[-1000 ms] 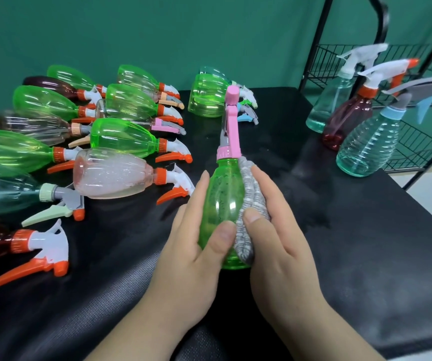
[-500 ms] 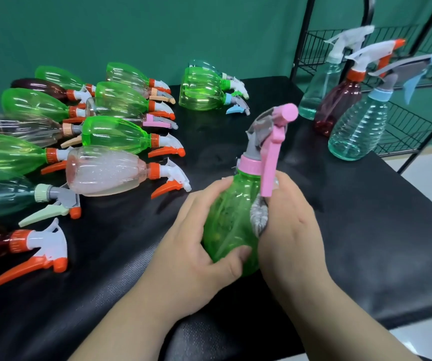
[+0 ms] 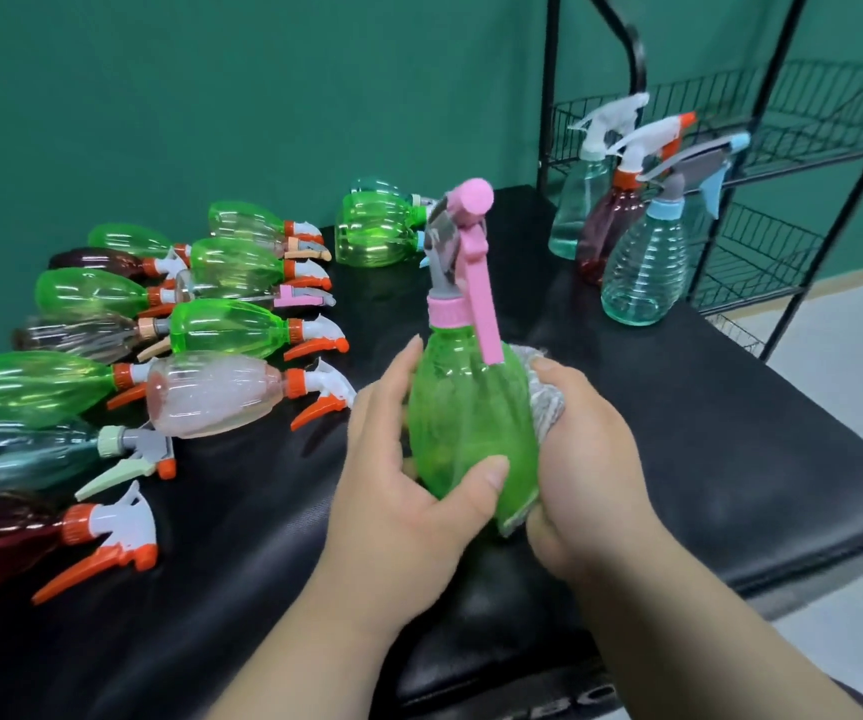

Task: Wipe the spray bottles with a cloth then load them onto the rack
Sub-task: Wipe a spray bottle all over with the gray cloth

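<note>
A green translucent plastic spray bottle with a pink trigger head (image 3: 471,423) stands nearly upright in the centre of the frame, over the black padded counter (image 3: 741,459). Whether its base touches the counter cannot be told, because the hands hide it. The left hand (image 3: 408,475) grips the bottle's left side, with its fingers (image 3: 402,371) curled round the far side and the thumb laid across the lower front. The right hand (image 3: 595,459) holds a bunched grey-white woven cloth (image 3: 543,407) against the bottle's right side. Its fingers (image 3: 556,368) are curled over the cloth and press it to the plastic. The pink trigger lever hangs down the front of the bottle, towards the camera.

At the left of the frame, many plastic spray bottles (image 3: 221,330) lie on their sides in rows on the counter, with their trigger heads pointing right. Most are green, and a few are dark red, teal or clear pink. Two more green bottles (image 3: 372,236) lie at upper centre, behind the pink head.

At upper right, three bottles stand upright close together on the counter's far corner. They are a pale teal bottle with a white trigger (image 3: 574,210), a dark red bottle with a white and orange trigger (image 3: 606,236) and a ribbed light-blue bottle with a grey and blue trigger (image 3: 642,272). Just behind them stands the black wire rack (image 3: 808,148), in front of a green wall (image 3: 211,96).
</note>
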